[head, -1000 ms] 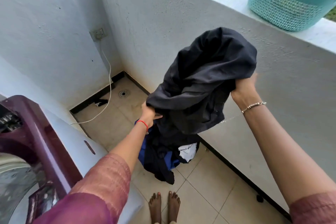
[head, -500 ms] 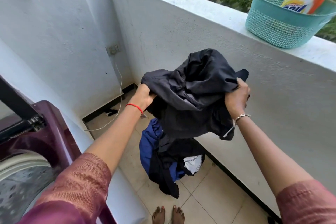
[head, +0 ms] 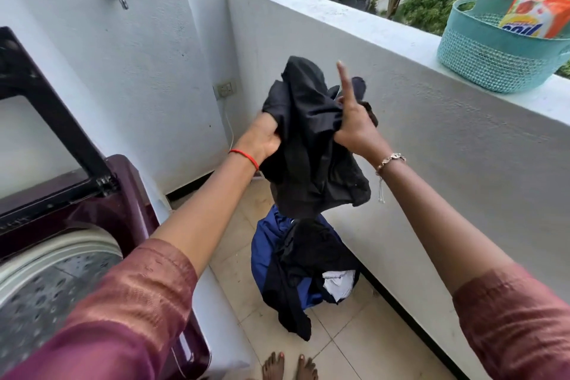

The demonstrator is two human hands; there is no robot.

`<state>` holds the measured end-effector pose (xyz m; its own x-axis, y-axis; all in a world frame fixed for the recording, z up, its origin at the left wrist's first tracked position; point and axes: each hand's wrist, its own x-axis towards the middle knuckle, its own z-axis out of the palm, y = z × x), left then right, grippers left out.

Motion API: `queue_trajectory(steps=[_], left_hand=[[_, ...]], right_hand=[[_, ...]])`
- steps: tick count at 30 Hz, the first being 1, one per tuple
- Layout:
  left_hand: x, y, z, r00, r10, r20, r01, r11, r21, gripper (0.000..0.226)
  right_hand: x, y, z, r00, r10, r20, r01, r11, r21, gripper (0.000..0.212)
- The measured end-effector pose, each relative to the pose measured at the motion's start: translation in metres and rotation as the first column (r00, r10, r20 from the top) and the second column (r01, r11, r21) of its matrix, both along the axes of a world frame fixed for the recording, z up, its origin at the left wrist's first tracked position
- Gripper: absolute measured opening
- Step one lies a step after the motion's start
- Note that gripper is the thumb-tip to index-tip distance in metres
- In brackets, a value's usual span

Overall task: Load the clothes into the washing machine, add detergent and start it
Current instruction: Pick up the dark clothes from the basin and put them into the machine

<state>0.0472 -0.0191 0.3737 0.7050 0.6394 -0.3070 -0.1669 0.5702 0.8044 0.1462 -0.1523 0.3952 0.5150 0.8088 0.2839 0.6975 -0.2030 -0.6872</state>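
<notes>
In the head view, the only one, both arms reach to the centre of the frame and hold a black garment (head: 311,157) in the air, above the floor (head: 354,345) and well right of the washer (head: 129,194). The left hand (head: 262,139) grips the cloth's left edge, its fingers curled into the folds. The right hand (head: 354,129) clutches the right side with its lower fingers, while one finger (head: 344,80) sticks straight up, free of the cloth. Below the garment, lower centre, a pile (head: 302,268) of blue, black and white clothes lies on the floor against the wall (head: 431,139). The washer fills the lower left, its lid (head: 52,120) raised and the drum (head: 46,287) open; no clothes show in the part of the drum that is visible. At upper right a teal basket (head: 493,62) stands on top of the wall, with an orange detergent (head: 536,18) packet in it. This looks like the loading step, near its start. The next move seems to call for carrying the garment left and down over the drum's rim, letting go there, then coming back to the pile; detergent and starting come later.
</notes>
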Motion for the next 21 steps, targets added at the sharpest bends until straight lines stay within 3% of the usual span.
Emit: queue_trajectory(steps=[3,5,6,10,11,13,16,18,20,21], left_hand=[[0.003,-0.009,-0.004,0.994,-0.074,-0.081,0.083,0.990,0.116,0.050],[0.003,-0.007,-0.008,0.992,-0.077,-0.103,0.097,0.973,0.211,0.042],[0.003,-0.005,-0.008,0.991,-0.114,-0.077,0.129,0.960,0.247,0.038],[-0.002,0.001,-0.001,0.947,-0.320,0.028,0.306,0.925,0.224,0.066],[-0.001,0.004,0.000,0.936,-0.352,0.000,0.343,0.911,0.228,0.071],[-0.005,0.008,0.000,0.937,-0.347,-0.047,0.342,0.878,0.334,0.076],[-0.008,0.018,-0.016,0.982,-0.188,0.032,0.168,0.933,0.317,0.062],[-0.008,0.024,-0.045,0.997,0.058,0.052,-0.068,0.972,0.224,0.049],[-0.007,0.025,-0.079,0.946,0.297,-0.127,-0.251,0.923,0.292,0.046],[-0.009,0.024,-0.103,0.907,0.344,-0.243,-0.256,0.908,0.332,0.047]], right_hand=[[0.003,0.009,-0.004,0.984,0.103,0.143,-0.076,0.980,-0.183,0.102],[0.007,0.010,-0.008,0.986,0.052,0.159,-0.007,0.963,-0.269,0.089],[0.007,0.009,-0.009,0.988,0.005,0.156,0.037,0.963,-0.266,0.079],[0.002,-0.001,-0.013,0.959,-0.228,0.168,0.244,0.966,-0.087,0.014],[0.004,-0.002,-0.015,0.948,-0.277,0.157,0.290,0.955,-0.063,0.006],[0.009,-0.006,-0.019,0.938,-0.339,0.071,0.340,0.940,-0.010,0.011],[0.023,-0.008,-0.021,0.906,-0.397,-0.147,0.413,0.905,0.103,0.013],[0.032,-0.012,-0.021,0.868,-0.423,-0.260,0.466,0.875,0.133,0.013],[0.038,-0.016,-0.018,0.836,-0.419,-0.355,0.497,0.852,0.165,0.014],[0.038,-0.017,-0.015,0.818,-0.407,-0.405,0.512,0.837,0.192,0.016]])
